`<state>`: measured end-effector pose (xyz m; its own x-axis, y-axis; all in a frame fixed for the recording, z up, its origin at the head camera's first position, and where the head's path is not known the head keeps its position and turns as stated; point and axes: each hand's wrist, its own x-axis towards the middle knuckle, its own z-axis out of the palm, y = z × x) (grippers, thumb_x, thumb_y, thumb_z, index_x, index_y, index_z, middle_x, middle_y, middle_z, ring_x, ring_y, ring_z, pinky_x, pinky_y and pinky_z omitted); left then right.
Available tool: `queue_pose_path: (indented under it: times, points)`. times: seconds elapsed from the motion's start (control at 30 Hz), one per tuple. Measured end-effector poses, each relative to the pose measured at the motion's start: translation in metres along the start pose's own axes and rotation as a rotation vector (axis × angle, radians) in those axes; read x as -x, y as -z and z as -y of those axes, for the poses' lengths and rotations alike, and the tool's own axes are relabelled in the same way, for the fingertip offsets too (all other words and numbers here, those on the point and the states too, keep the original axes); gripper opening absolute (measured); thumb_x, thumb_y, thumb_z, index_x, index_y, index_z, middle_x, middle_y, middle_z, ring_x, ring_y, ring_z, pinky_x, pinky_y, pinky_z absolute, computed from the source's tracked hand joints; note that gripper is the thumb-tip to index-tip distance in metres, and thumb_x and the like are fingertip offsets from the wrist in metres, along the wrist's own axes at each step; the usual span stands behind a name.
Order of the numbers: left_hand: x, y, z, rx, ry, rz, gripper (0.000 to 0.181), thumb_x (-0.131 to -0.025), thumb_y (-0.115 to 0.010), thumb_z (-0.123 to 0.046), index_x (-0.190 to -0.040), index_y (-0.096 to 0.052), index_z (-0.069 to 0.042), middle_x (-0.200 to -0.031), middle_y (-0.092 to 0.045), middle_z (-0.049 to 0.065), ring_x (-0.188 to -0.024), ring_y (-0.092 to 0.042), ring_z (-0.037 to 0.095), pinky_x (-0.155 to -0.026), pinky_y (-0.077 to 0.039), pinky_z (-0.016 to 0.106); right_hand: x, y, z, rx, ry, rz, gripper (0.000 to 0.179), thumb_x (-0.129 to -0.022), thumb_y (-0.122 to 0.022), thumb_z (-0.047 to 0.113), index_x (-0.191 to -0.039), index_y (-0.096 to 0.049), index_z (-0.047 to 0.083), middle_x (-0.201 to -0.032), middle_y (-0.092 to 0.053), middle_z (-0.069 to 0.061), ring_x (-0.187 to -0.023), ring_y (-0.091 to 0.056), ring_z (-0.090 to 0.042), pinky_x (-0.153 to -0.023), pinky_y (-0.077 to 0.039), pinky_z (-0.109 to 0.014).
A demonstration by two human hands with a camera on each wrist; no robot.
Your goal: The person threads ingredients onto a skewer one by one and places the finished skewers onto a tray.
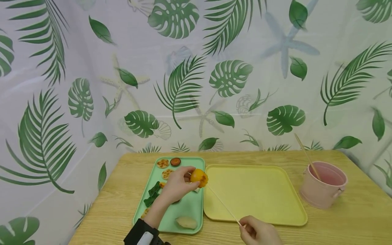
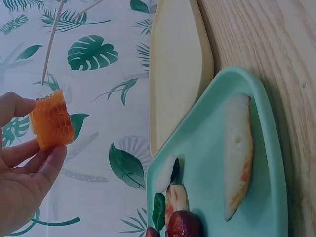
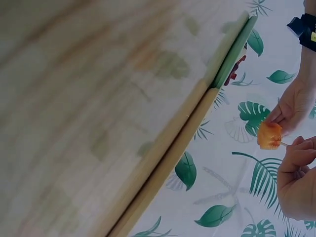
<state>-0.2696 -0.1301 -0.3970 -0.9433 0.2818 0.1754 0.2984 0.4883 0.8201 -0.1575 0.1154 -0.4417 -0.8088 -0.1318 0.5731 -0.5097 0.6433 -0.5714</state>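
Note:
A short orange piece of corn cob (image 1: pixel 199 178) is pinched between the thumb and fingers of my left hand (image 1: pixel 178 185), above the right edge of the green tray (image 1: pixel 196 228). Its rows of kernels show in the left wrist view, where the corn piece (image 2: pixel 52 121) is turned side-on. My right hand (image 1: pixel 259 232) pinches the near end of a thin wooden skewer (image 1: pixel 224 205) in front of the yellow tray. The skewer points up and left, its far tip at the corn; whether it touches or enters it I cannot tell.
On the green tray lie a pale elongated food piece (image 1: pixel 186 222), dark green leafy pieces (image 1: pixel 152 194), round lattice slices (image 1: pixel 163 163) and a brown round slice (image 1: pixel 175 161). The yellow tray (image 1: pixel 251 194) adjoins it. A pink bucket (image 1: pixel 321 195) with a stick (image 1: pixel 307 156) stands right.

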Motion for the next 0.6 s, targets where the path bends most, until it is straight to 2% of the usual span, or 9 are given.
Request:
queue_pose_path:
  times: [0.2, 0.33, 0.47, 0.6]
  points:
    - [-0.0048, -0.0044, -0.0006, -0.101, -0.011, 0.018, 0.050, -0.080, -0.070, -0.018, -0.123, -0.055, 0.002, -0.115, -0.054, 0.016, -0.094, -0.058, 0.024, -0.075, -0.050, 0.032, -0.0033, -0.0044, -0.0033, 0.084, 0.086, -0.002, 0.017, -0.068, -0.072, -0.004, -0.076, -0.067, 0.010, -0.057, -0.045, 0.020, -0.048, -0.035, 0.008, -0.044, -0.034, -0.013]
    - [-0.0068, -0.0067, -0.0031, -0.210, -0.040, 0.021, 0.047, -0.078, -0.070, -0.020, -0.118, -0.058, 0.002, -0.109, -0.056, 0.013, -0.089, -0.055, 0.021, -0.070, -0.047, 0.029, -0.0061, -0.0038, -0.0069, 0.148, 0.157, 0.010, 0.019, -0.066, -0.073, -0.004, -0.077, -0.067, 0.009, -0.060, -0.052, 0.016, -0.050, -0.041, 0.007, -0.045, -0.037, -0.013]
    - [-0.0089, -0.0084, -0.0070, -0.299, -0.055, 0.025, 0.039, -0.077, -0.070, -0.021, -0.109, -0.062, -0.001, -0.099, -0.057, 0.008, -0.082, -0.050, 0.018, -0.063, -0.043, 0.027, -0.0056, -0.0030, -0.0070, 0.166, 0.149, 0.031, 0.017, -0.067, -0.074, -0.003, -0.078, -0.067, 0.007, -0.062, -0.056, 0.011, -0.052, -0.048, 0.004, -0.047, -0.041, -0.014]
    - [-0.0109, -0.0099, -0.0088, -0.323, -0.041, 0.044, 0.031, -0.076, -0.069, -0.021, -0.101, -0.064, -0.003, -0.090, -0.054, 0.004, -0.075, -0.046, 0.016, -0.059, -0.041, 0.026, -0.0048, -0.0031, -0.0070, 0.159, 0.154, 0.032, 0.017, -0.067, -0.074, -0.004, -0.079, -0.067, 0.006, -0.063, -0.057, 0.010, -0.052, -0.049, 0.004, -0.047, -0.042, -0.014]
